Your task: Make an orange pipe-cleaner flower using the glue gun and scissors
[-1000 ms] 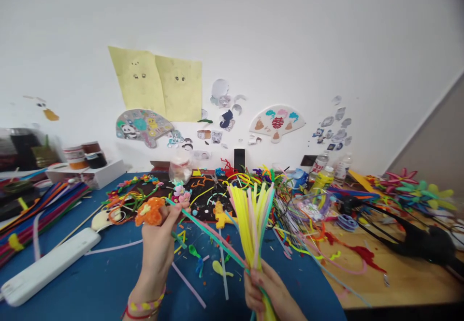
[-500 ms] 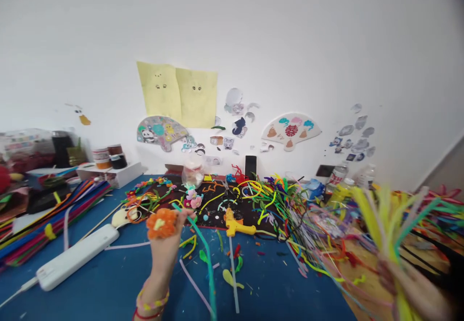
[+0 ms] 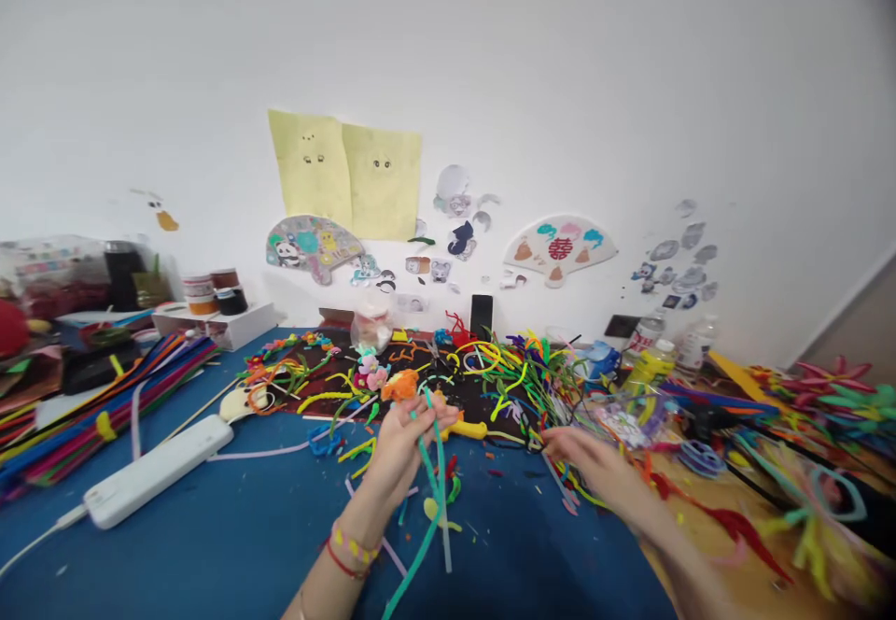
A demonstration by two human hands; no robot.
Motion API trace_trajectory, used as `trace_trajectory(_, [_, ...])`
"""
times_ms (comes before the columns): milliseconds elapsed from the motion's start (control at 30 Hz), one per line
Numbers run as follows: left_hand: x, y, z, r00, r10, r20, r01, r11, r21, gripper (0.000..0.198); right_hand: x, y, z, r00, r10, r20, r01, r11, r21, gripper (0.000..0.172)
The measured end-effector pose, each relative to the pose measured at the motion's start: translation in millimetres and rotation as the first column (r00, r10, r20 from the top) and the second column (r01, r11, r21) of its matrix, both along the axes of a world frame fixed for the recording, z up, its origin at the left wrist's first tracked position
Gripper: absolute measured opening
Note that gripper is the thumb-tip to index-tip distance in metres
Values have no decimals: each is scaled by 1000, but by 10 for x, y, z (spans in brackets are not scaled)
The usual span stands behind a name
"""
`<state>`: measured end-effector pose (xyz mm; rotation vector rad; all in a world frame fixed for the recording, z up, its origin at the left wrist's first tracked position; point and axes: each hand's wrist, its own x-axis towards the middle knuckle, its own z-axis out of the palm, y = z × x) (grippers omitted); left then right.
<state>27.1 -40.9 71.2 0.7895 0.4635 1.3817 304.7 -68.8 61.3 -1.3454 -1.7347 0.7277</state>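
My left hand [image 3: 406,438], with a braided bracelet at its wrist, grips a fluffy orange pipe-cleaner flower [image 3: 400,385] near its fingertips. Teal pipe cleaners [image 3: 428,508] run down from the same hand over the blue table. My right hand [image 3: 584,457] is to the right of it, fingers stretched toward the middle, and nothing shows in them. Just behind my left fingers lies a yellow hot glue gun [image 3: 468,429], partly covered. A loose bundle of yellow, pink and teal pipe cleaners [image 3: 816,527] lies at the lower right.
A white power strip [image 3: 160,471] and bundled colourful pipe cleaners [image 3: 112,433] lie on the left. Tangled green and yellow pipe cleaners [image 3: 518,377] cover the dark mat. Bottles [image 3: 654,359] stand at the back right. A phone [image 3: 482,315] leans on the wall.
My right hand has let go of the yellow pipe-cleaner bundle at the right and moved left toward the middle. My left hand has shifted right with the orange flower and teal pipe cleaners.
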Motion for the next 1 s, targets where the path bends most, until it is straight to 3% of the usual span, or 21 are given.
trace_trajectory(33, [96, 22, -51, 1000, -19, 12, 19, 1000, -1, 13, -331, -31, -23, 994, 105, 5, -105, 991, -82, 31])
trace_trajectory(100, [250, 58, -153, 999, -19, 43, 20, 1000, -15, 15, -865, -72, -78, 966, 257, 30, -252, 960, -120, 27])
trace_trajectory(167, [319, 84, -245, 999, -1, 43, 4, 998, -58, 17, -1192, -49, -148, 954, 293, 63, -286, 952, -106, 26])
trace_trajectory(233, [294, 105, -319, 999, 21, 37, -17, 995, -101, 18, -1333, 42, -233, 947, 321, 8, -318, 941, -116, 26])
trace_trajectory(300, [204, 128, -377, 998, 34, 45, -28, 991, -131, 16, -1360, 162, -322, 916, 374, -142, -396, 898, -193, 29])
trace_trajectory(400, [47, 166, -443, 998, 21, 62, -10, 986, -168, 10, -1344, 283, -432, 860, 354, -367, -468, 835, -291, 35])
trace_trajectory(500, [-34, 180, -486, 997, -30, 65, 42, 980, -195, 22, -1363, 255, -514, 847, 317, -427, -480, 802, -356, 38])
trace_trajectory(667, [-14, 93, -530, 994, -111, -20, 105, 976, -191, 32, -1372, 13, -654, 795, 363, -485, -578, 697, -425, 35])
trace_trajectory(833, [61, -19, -608, 957, -230, -178, 213, 970, -114, 32, -1258, -233, -784, 851, 249, -462, -490, 694, -527, 43])
trace_trajectory(1000, [139, -87, -675, 934, -221, -280, 187, 972, -143, 34, -1240, -433, -961, 938, 166, -305, -307, 808, -503, 62])
